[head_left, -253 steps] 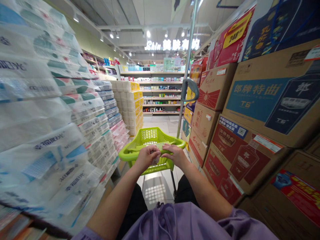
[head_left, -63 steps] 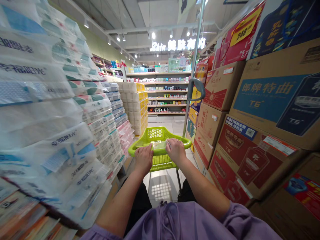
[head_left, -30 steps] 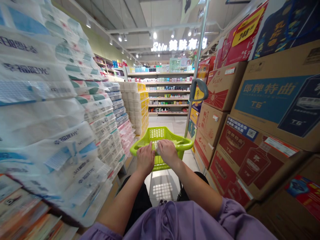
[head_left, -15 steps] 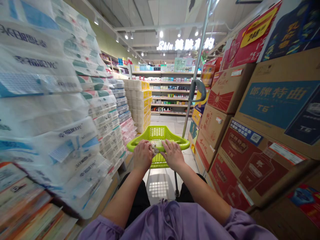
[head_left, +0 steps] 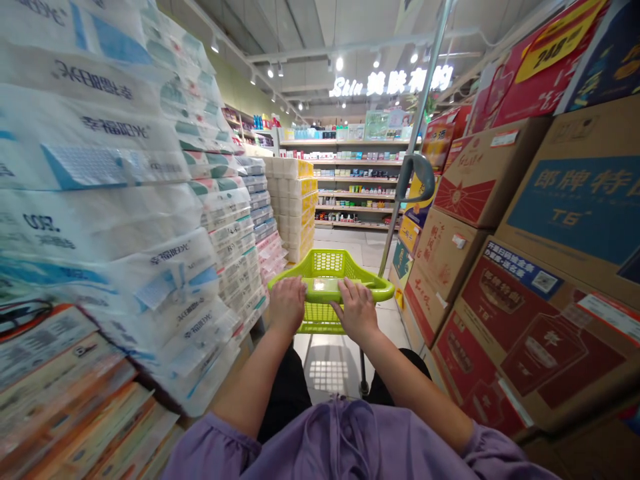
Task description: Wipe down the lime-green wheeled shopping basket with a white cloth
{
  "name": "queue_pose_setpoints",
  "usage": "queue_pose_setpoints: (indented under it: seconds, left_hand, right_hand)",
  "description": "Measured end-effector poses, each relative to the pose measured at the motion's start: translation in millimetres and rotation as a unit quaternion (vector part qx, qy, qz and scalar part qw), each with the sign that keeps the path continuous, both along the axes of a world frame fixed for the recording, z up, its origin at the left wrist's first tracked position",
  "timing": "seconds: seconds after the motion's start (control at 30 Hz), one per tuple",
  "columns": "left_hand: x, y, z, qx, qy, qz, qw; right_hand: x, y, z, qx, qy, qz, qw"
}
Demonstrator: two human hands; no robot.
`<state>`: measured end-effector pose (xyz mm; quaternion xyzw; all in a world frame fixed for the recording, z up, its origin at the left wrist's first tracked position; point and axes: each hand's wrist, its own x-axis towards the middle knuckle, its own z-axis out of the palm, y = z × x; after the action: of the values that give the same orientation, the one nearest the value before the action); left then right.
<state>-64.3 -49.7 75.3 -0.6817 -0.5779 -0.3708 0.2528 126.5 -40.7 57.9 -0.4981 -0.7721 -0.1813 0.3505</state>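
The green plastic shopping cart (head_left: 327, 325) is straight in front of me, its curved handle (head_left: 325, 291) spanning just ahead of my body. My left hand (head_left: 287, 305) is closed over the handle's left part, knuckles up. Right of the middle, my right hand (head_left: 357, 307) grips the same handle, fingers over the top and thumb below. Between the hands a pale flat panel (head_left: 320, 285) shows on the handle. Through its mesh the cart's basket looks bare, though its bottom is partly hidden by the handle and hands.
Stacked tissue packs (head_left: 115, 153) line the left side, with paper roll packs (head_left: 286, 207) farther on. Liquor cartons (head_left: 530, 313) are piled on the right. A metal pole with a grey loop (head_left: 416, 179) rises at the cart's right. Stocked shelves (head_left: 350, 180) stand across the aisle's end.
The view has turned slightly left, so the scene sits farther right. My left hand lies more to the handle's left; a whitish crumpled thing beside it earlier is no longer visible.
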Motion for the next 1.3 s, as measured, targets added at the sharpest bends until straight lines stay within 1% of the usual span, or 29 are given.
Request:
queue_pose_setpoints:
  seconds: [0.13,0.17,0.23,0.3,0.33,0.37,0.4,0.5,0.53,0.57,0.63,0.7,0.73,0.77,0.8,0.9,0.93,0.97,1.0,1.03,1.1,1.13,1.17,1.2,1.23,1.3]
  left_hand:
    - [5.2,-3.8,-5.6,0.003,0.083,-0.102,0.991]
    - [2.4,-3.7,-6.0,0.000,0.086,-0.112,0.990]
    - [-6.6,-2.4,-5.6,0.000,0.058,-0.090,0.994]
    - [-13.0,-1.7,-4.9,0.008,0.016,-0.041,0.999]
    - [-13.2,-2.2,-5.0,0.014,0.005,-0.025,1.000]
    - [-11.3,-3.4,-5.5,0.017,0.007,-0.022,1.000]
    - [-7.8,-5.0,-6.3,0.017,0.022,-0.034,0.999]
    - [1.1,-8.4,-7.4,0.002,0.085,-0.112,0.990]
    - [0.4,-8.1,-6.6,-0.003,0.092,-0.129,0.987]
    - [-2.4,-7.2,-5.3,-0.006,0.087,-0.130,0.988]
    - [-11.5,-4.5,-2.2,-0.005,0.043,-0.094,0.995]
    - [-17.4,-3.5,-0.5,0.007,-0.013,-0.032,0.999]
    - [-16.7,-4.2,-0.7,0.014,-0.030,-0.013,0.999]
    - [-13.3,-5.8,-1.3,0.017,-0.032,-0.011,0.999]
    - [-7.9,-8.0,-2.2,0.016,-0.017,-0.028,0.999]
    - [8.4,-13.3,-3.0,-0.011,0.073,-0.140,0.987]
    - [10.0,-13.6,-2.1,-0.021,0.088,-0.164,0.982]
    - [8.9,-12.9,-0.5,-0.027,0.087,-0.169,0.981]
    - [5.6,-11.4,1.4,-0.031,0.070,-0.154,0.985]
    - [0.9,-9.6,3.5,-0.033,0.041,-0.123,0.991]
    - [-7.2,-6.0,6.9,-0.029,-0.019,-0.039,0.999]
    - [-8.6,-4.9,7.8,-0.027,-0.036,-0.005,0.999]
    - [-7.7,-4.5,8.0,-0.025,-0.036,0.011,0.999]
    - [-4.9,-4.8,7.7,-0.028,-0.020,0.006,0.999]
    - [-0.9,-5.6,6.8,-0.031,0.008,-0.017,0.999]
    - [6.2,-7.5,4.7,-0.040,0.060,-0.082,0.994]
  right_hand:
    - [2.3,-1.3,-2.9,0.012,0.008,0.001,1.000]
    - [3.6,-1.3,-3.5,0.014,0.007,0.004,1.000]
    - [5.9,-1.0,-4.5,0.017,0.006,0.010,1.000]
    - [7.1,-0.7,-5.4,0.019,0.010,0.013,1.000]
    - [7.2,-0.6,-5.8,0.020,0.014,0.013,1.000]
    - [7.0,-0.7,-6.1,0.021,0.018,0.013,1.000]
    - [6.7,-0.8,-6.3,0.022,0.021,0.013,0.999]
    - [6.6,-1.4,-6.3,0.025,0.022,0.013,0.999]
    - [7.0,-1.6,-6.1,0.027,0.020,0.014,0.999]
    - [7.5,-1.7,-5.9,0.030,0.018,0.015,0.999]
    - [8.3,-1.7,-5.6,0.035,0.014,0.016,0.999]
    - [8.3,-1.6,-5.7,0.039,0.013,0.015,0.999]
    - [7.9,-1.4,-6.1,0.040,0.013,0.014,0.999]
    - [7.4,-1.3,-6.7,0.041,0.013,0.013,0.999]
    - [6.9,-1.0,-7.5,0.041,0.013,0.013,0.999]
    - [7.2,0.1,-10.2,0.045,0.013,0.016,0.999]
    - [7.9,0.5,-10.9,0.047,0.013,0.018,0.999]
    - [8.7,0.9,-11.5,0.048,0.012,0.021,0.999]
    - [9.5,1.2,-11.9,0.048,0.011,0.025,0.998]
    - [10.1,1.3,-12.2,0.047,0.010,0.028,0.998]
    - [10.3,1.3,-12.1,0.045,0.010,0.029,0.999]
    - [9.9,1.1,-11.9,0.043,0.010,0.028,0.999]
    - [9.3,0.8,-11.6,0.042,0.010,0.025,0.999]
    - [8.6,0.6,-11.2,0.041,0.009,0.021,0.999]
    - [8.1,0.4,-10.8,0.040,0.008,0.018,0.999]
    - [7.8,0.0,-9.7,0.038,0.004,0.014,0.999]
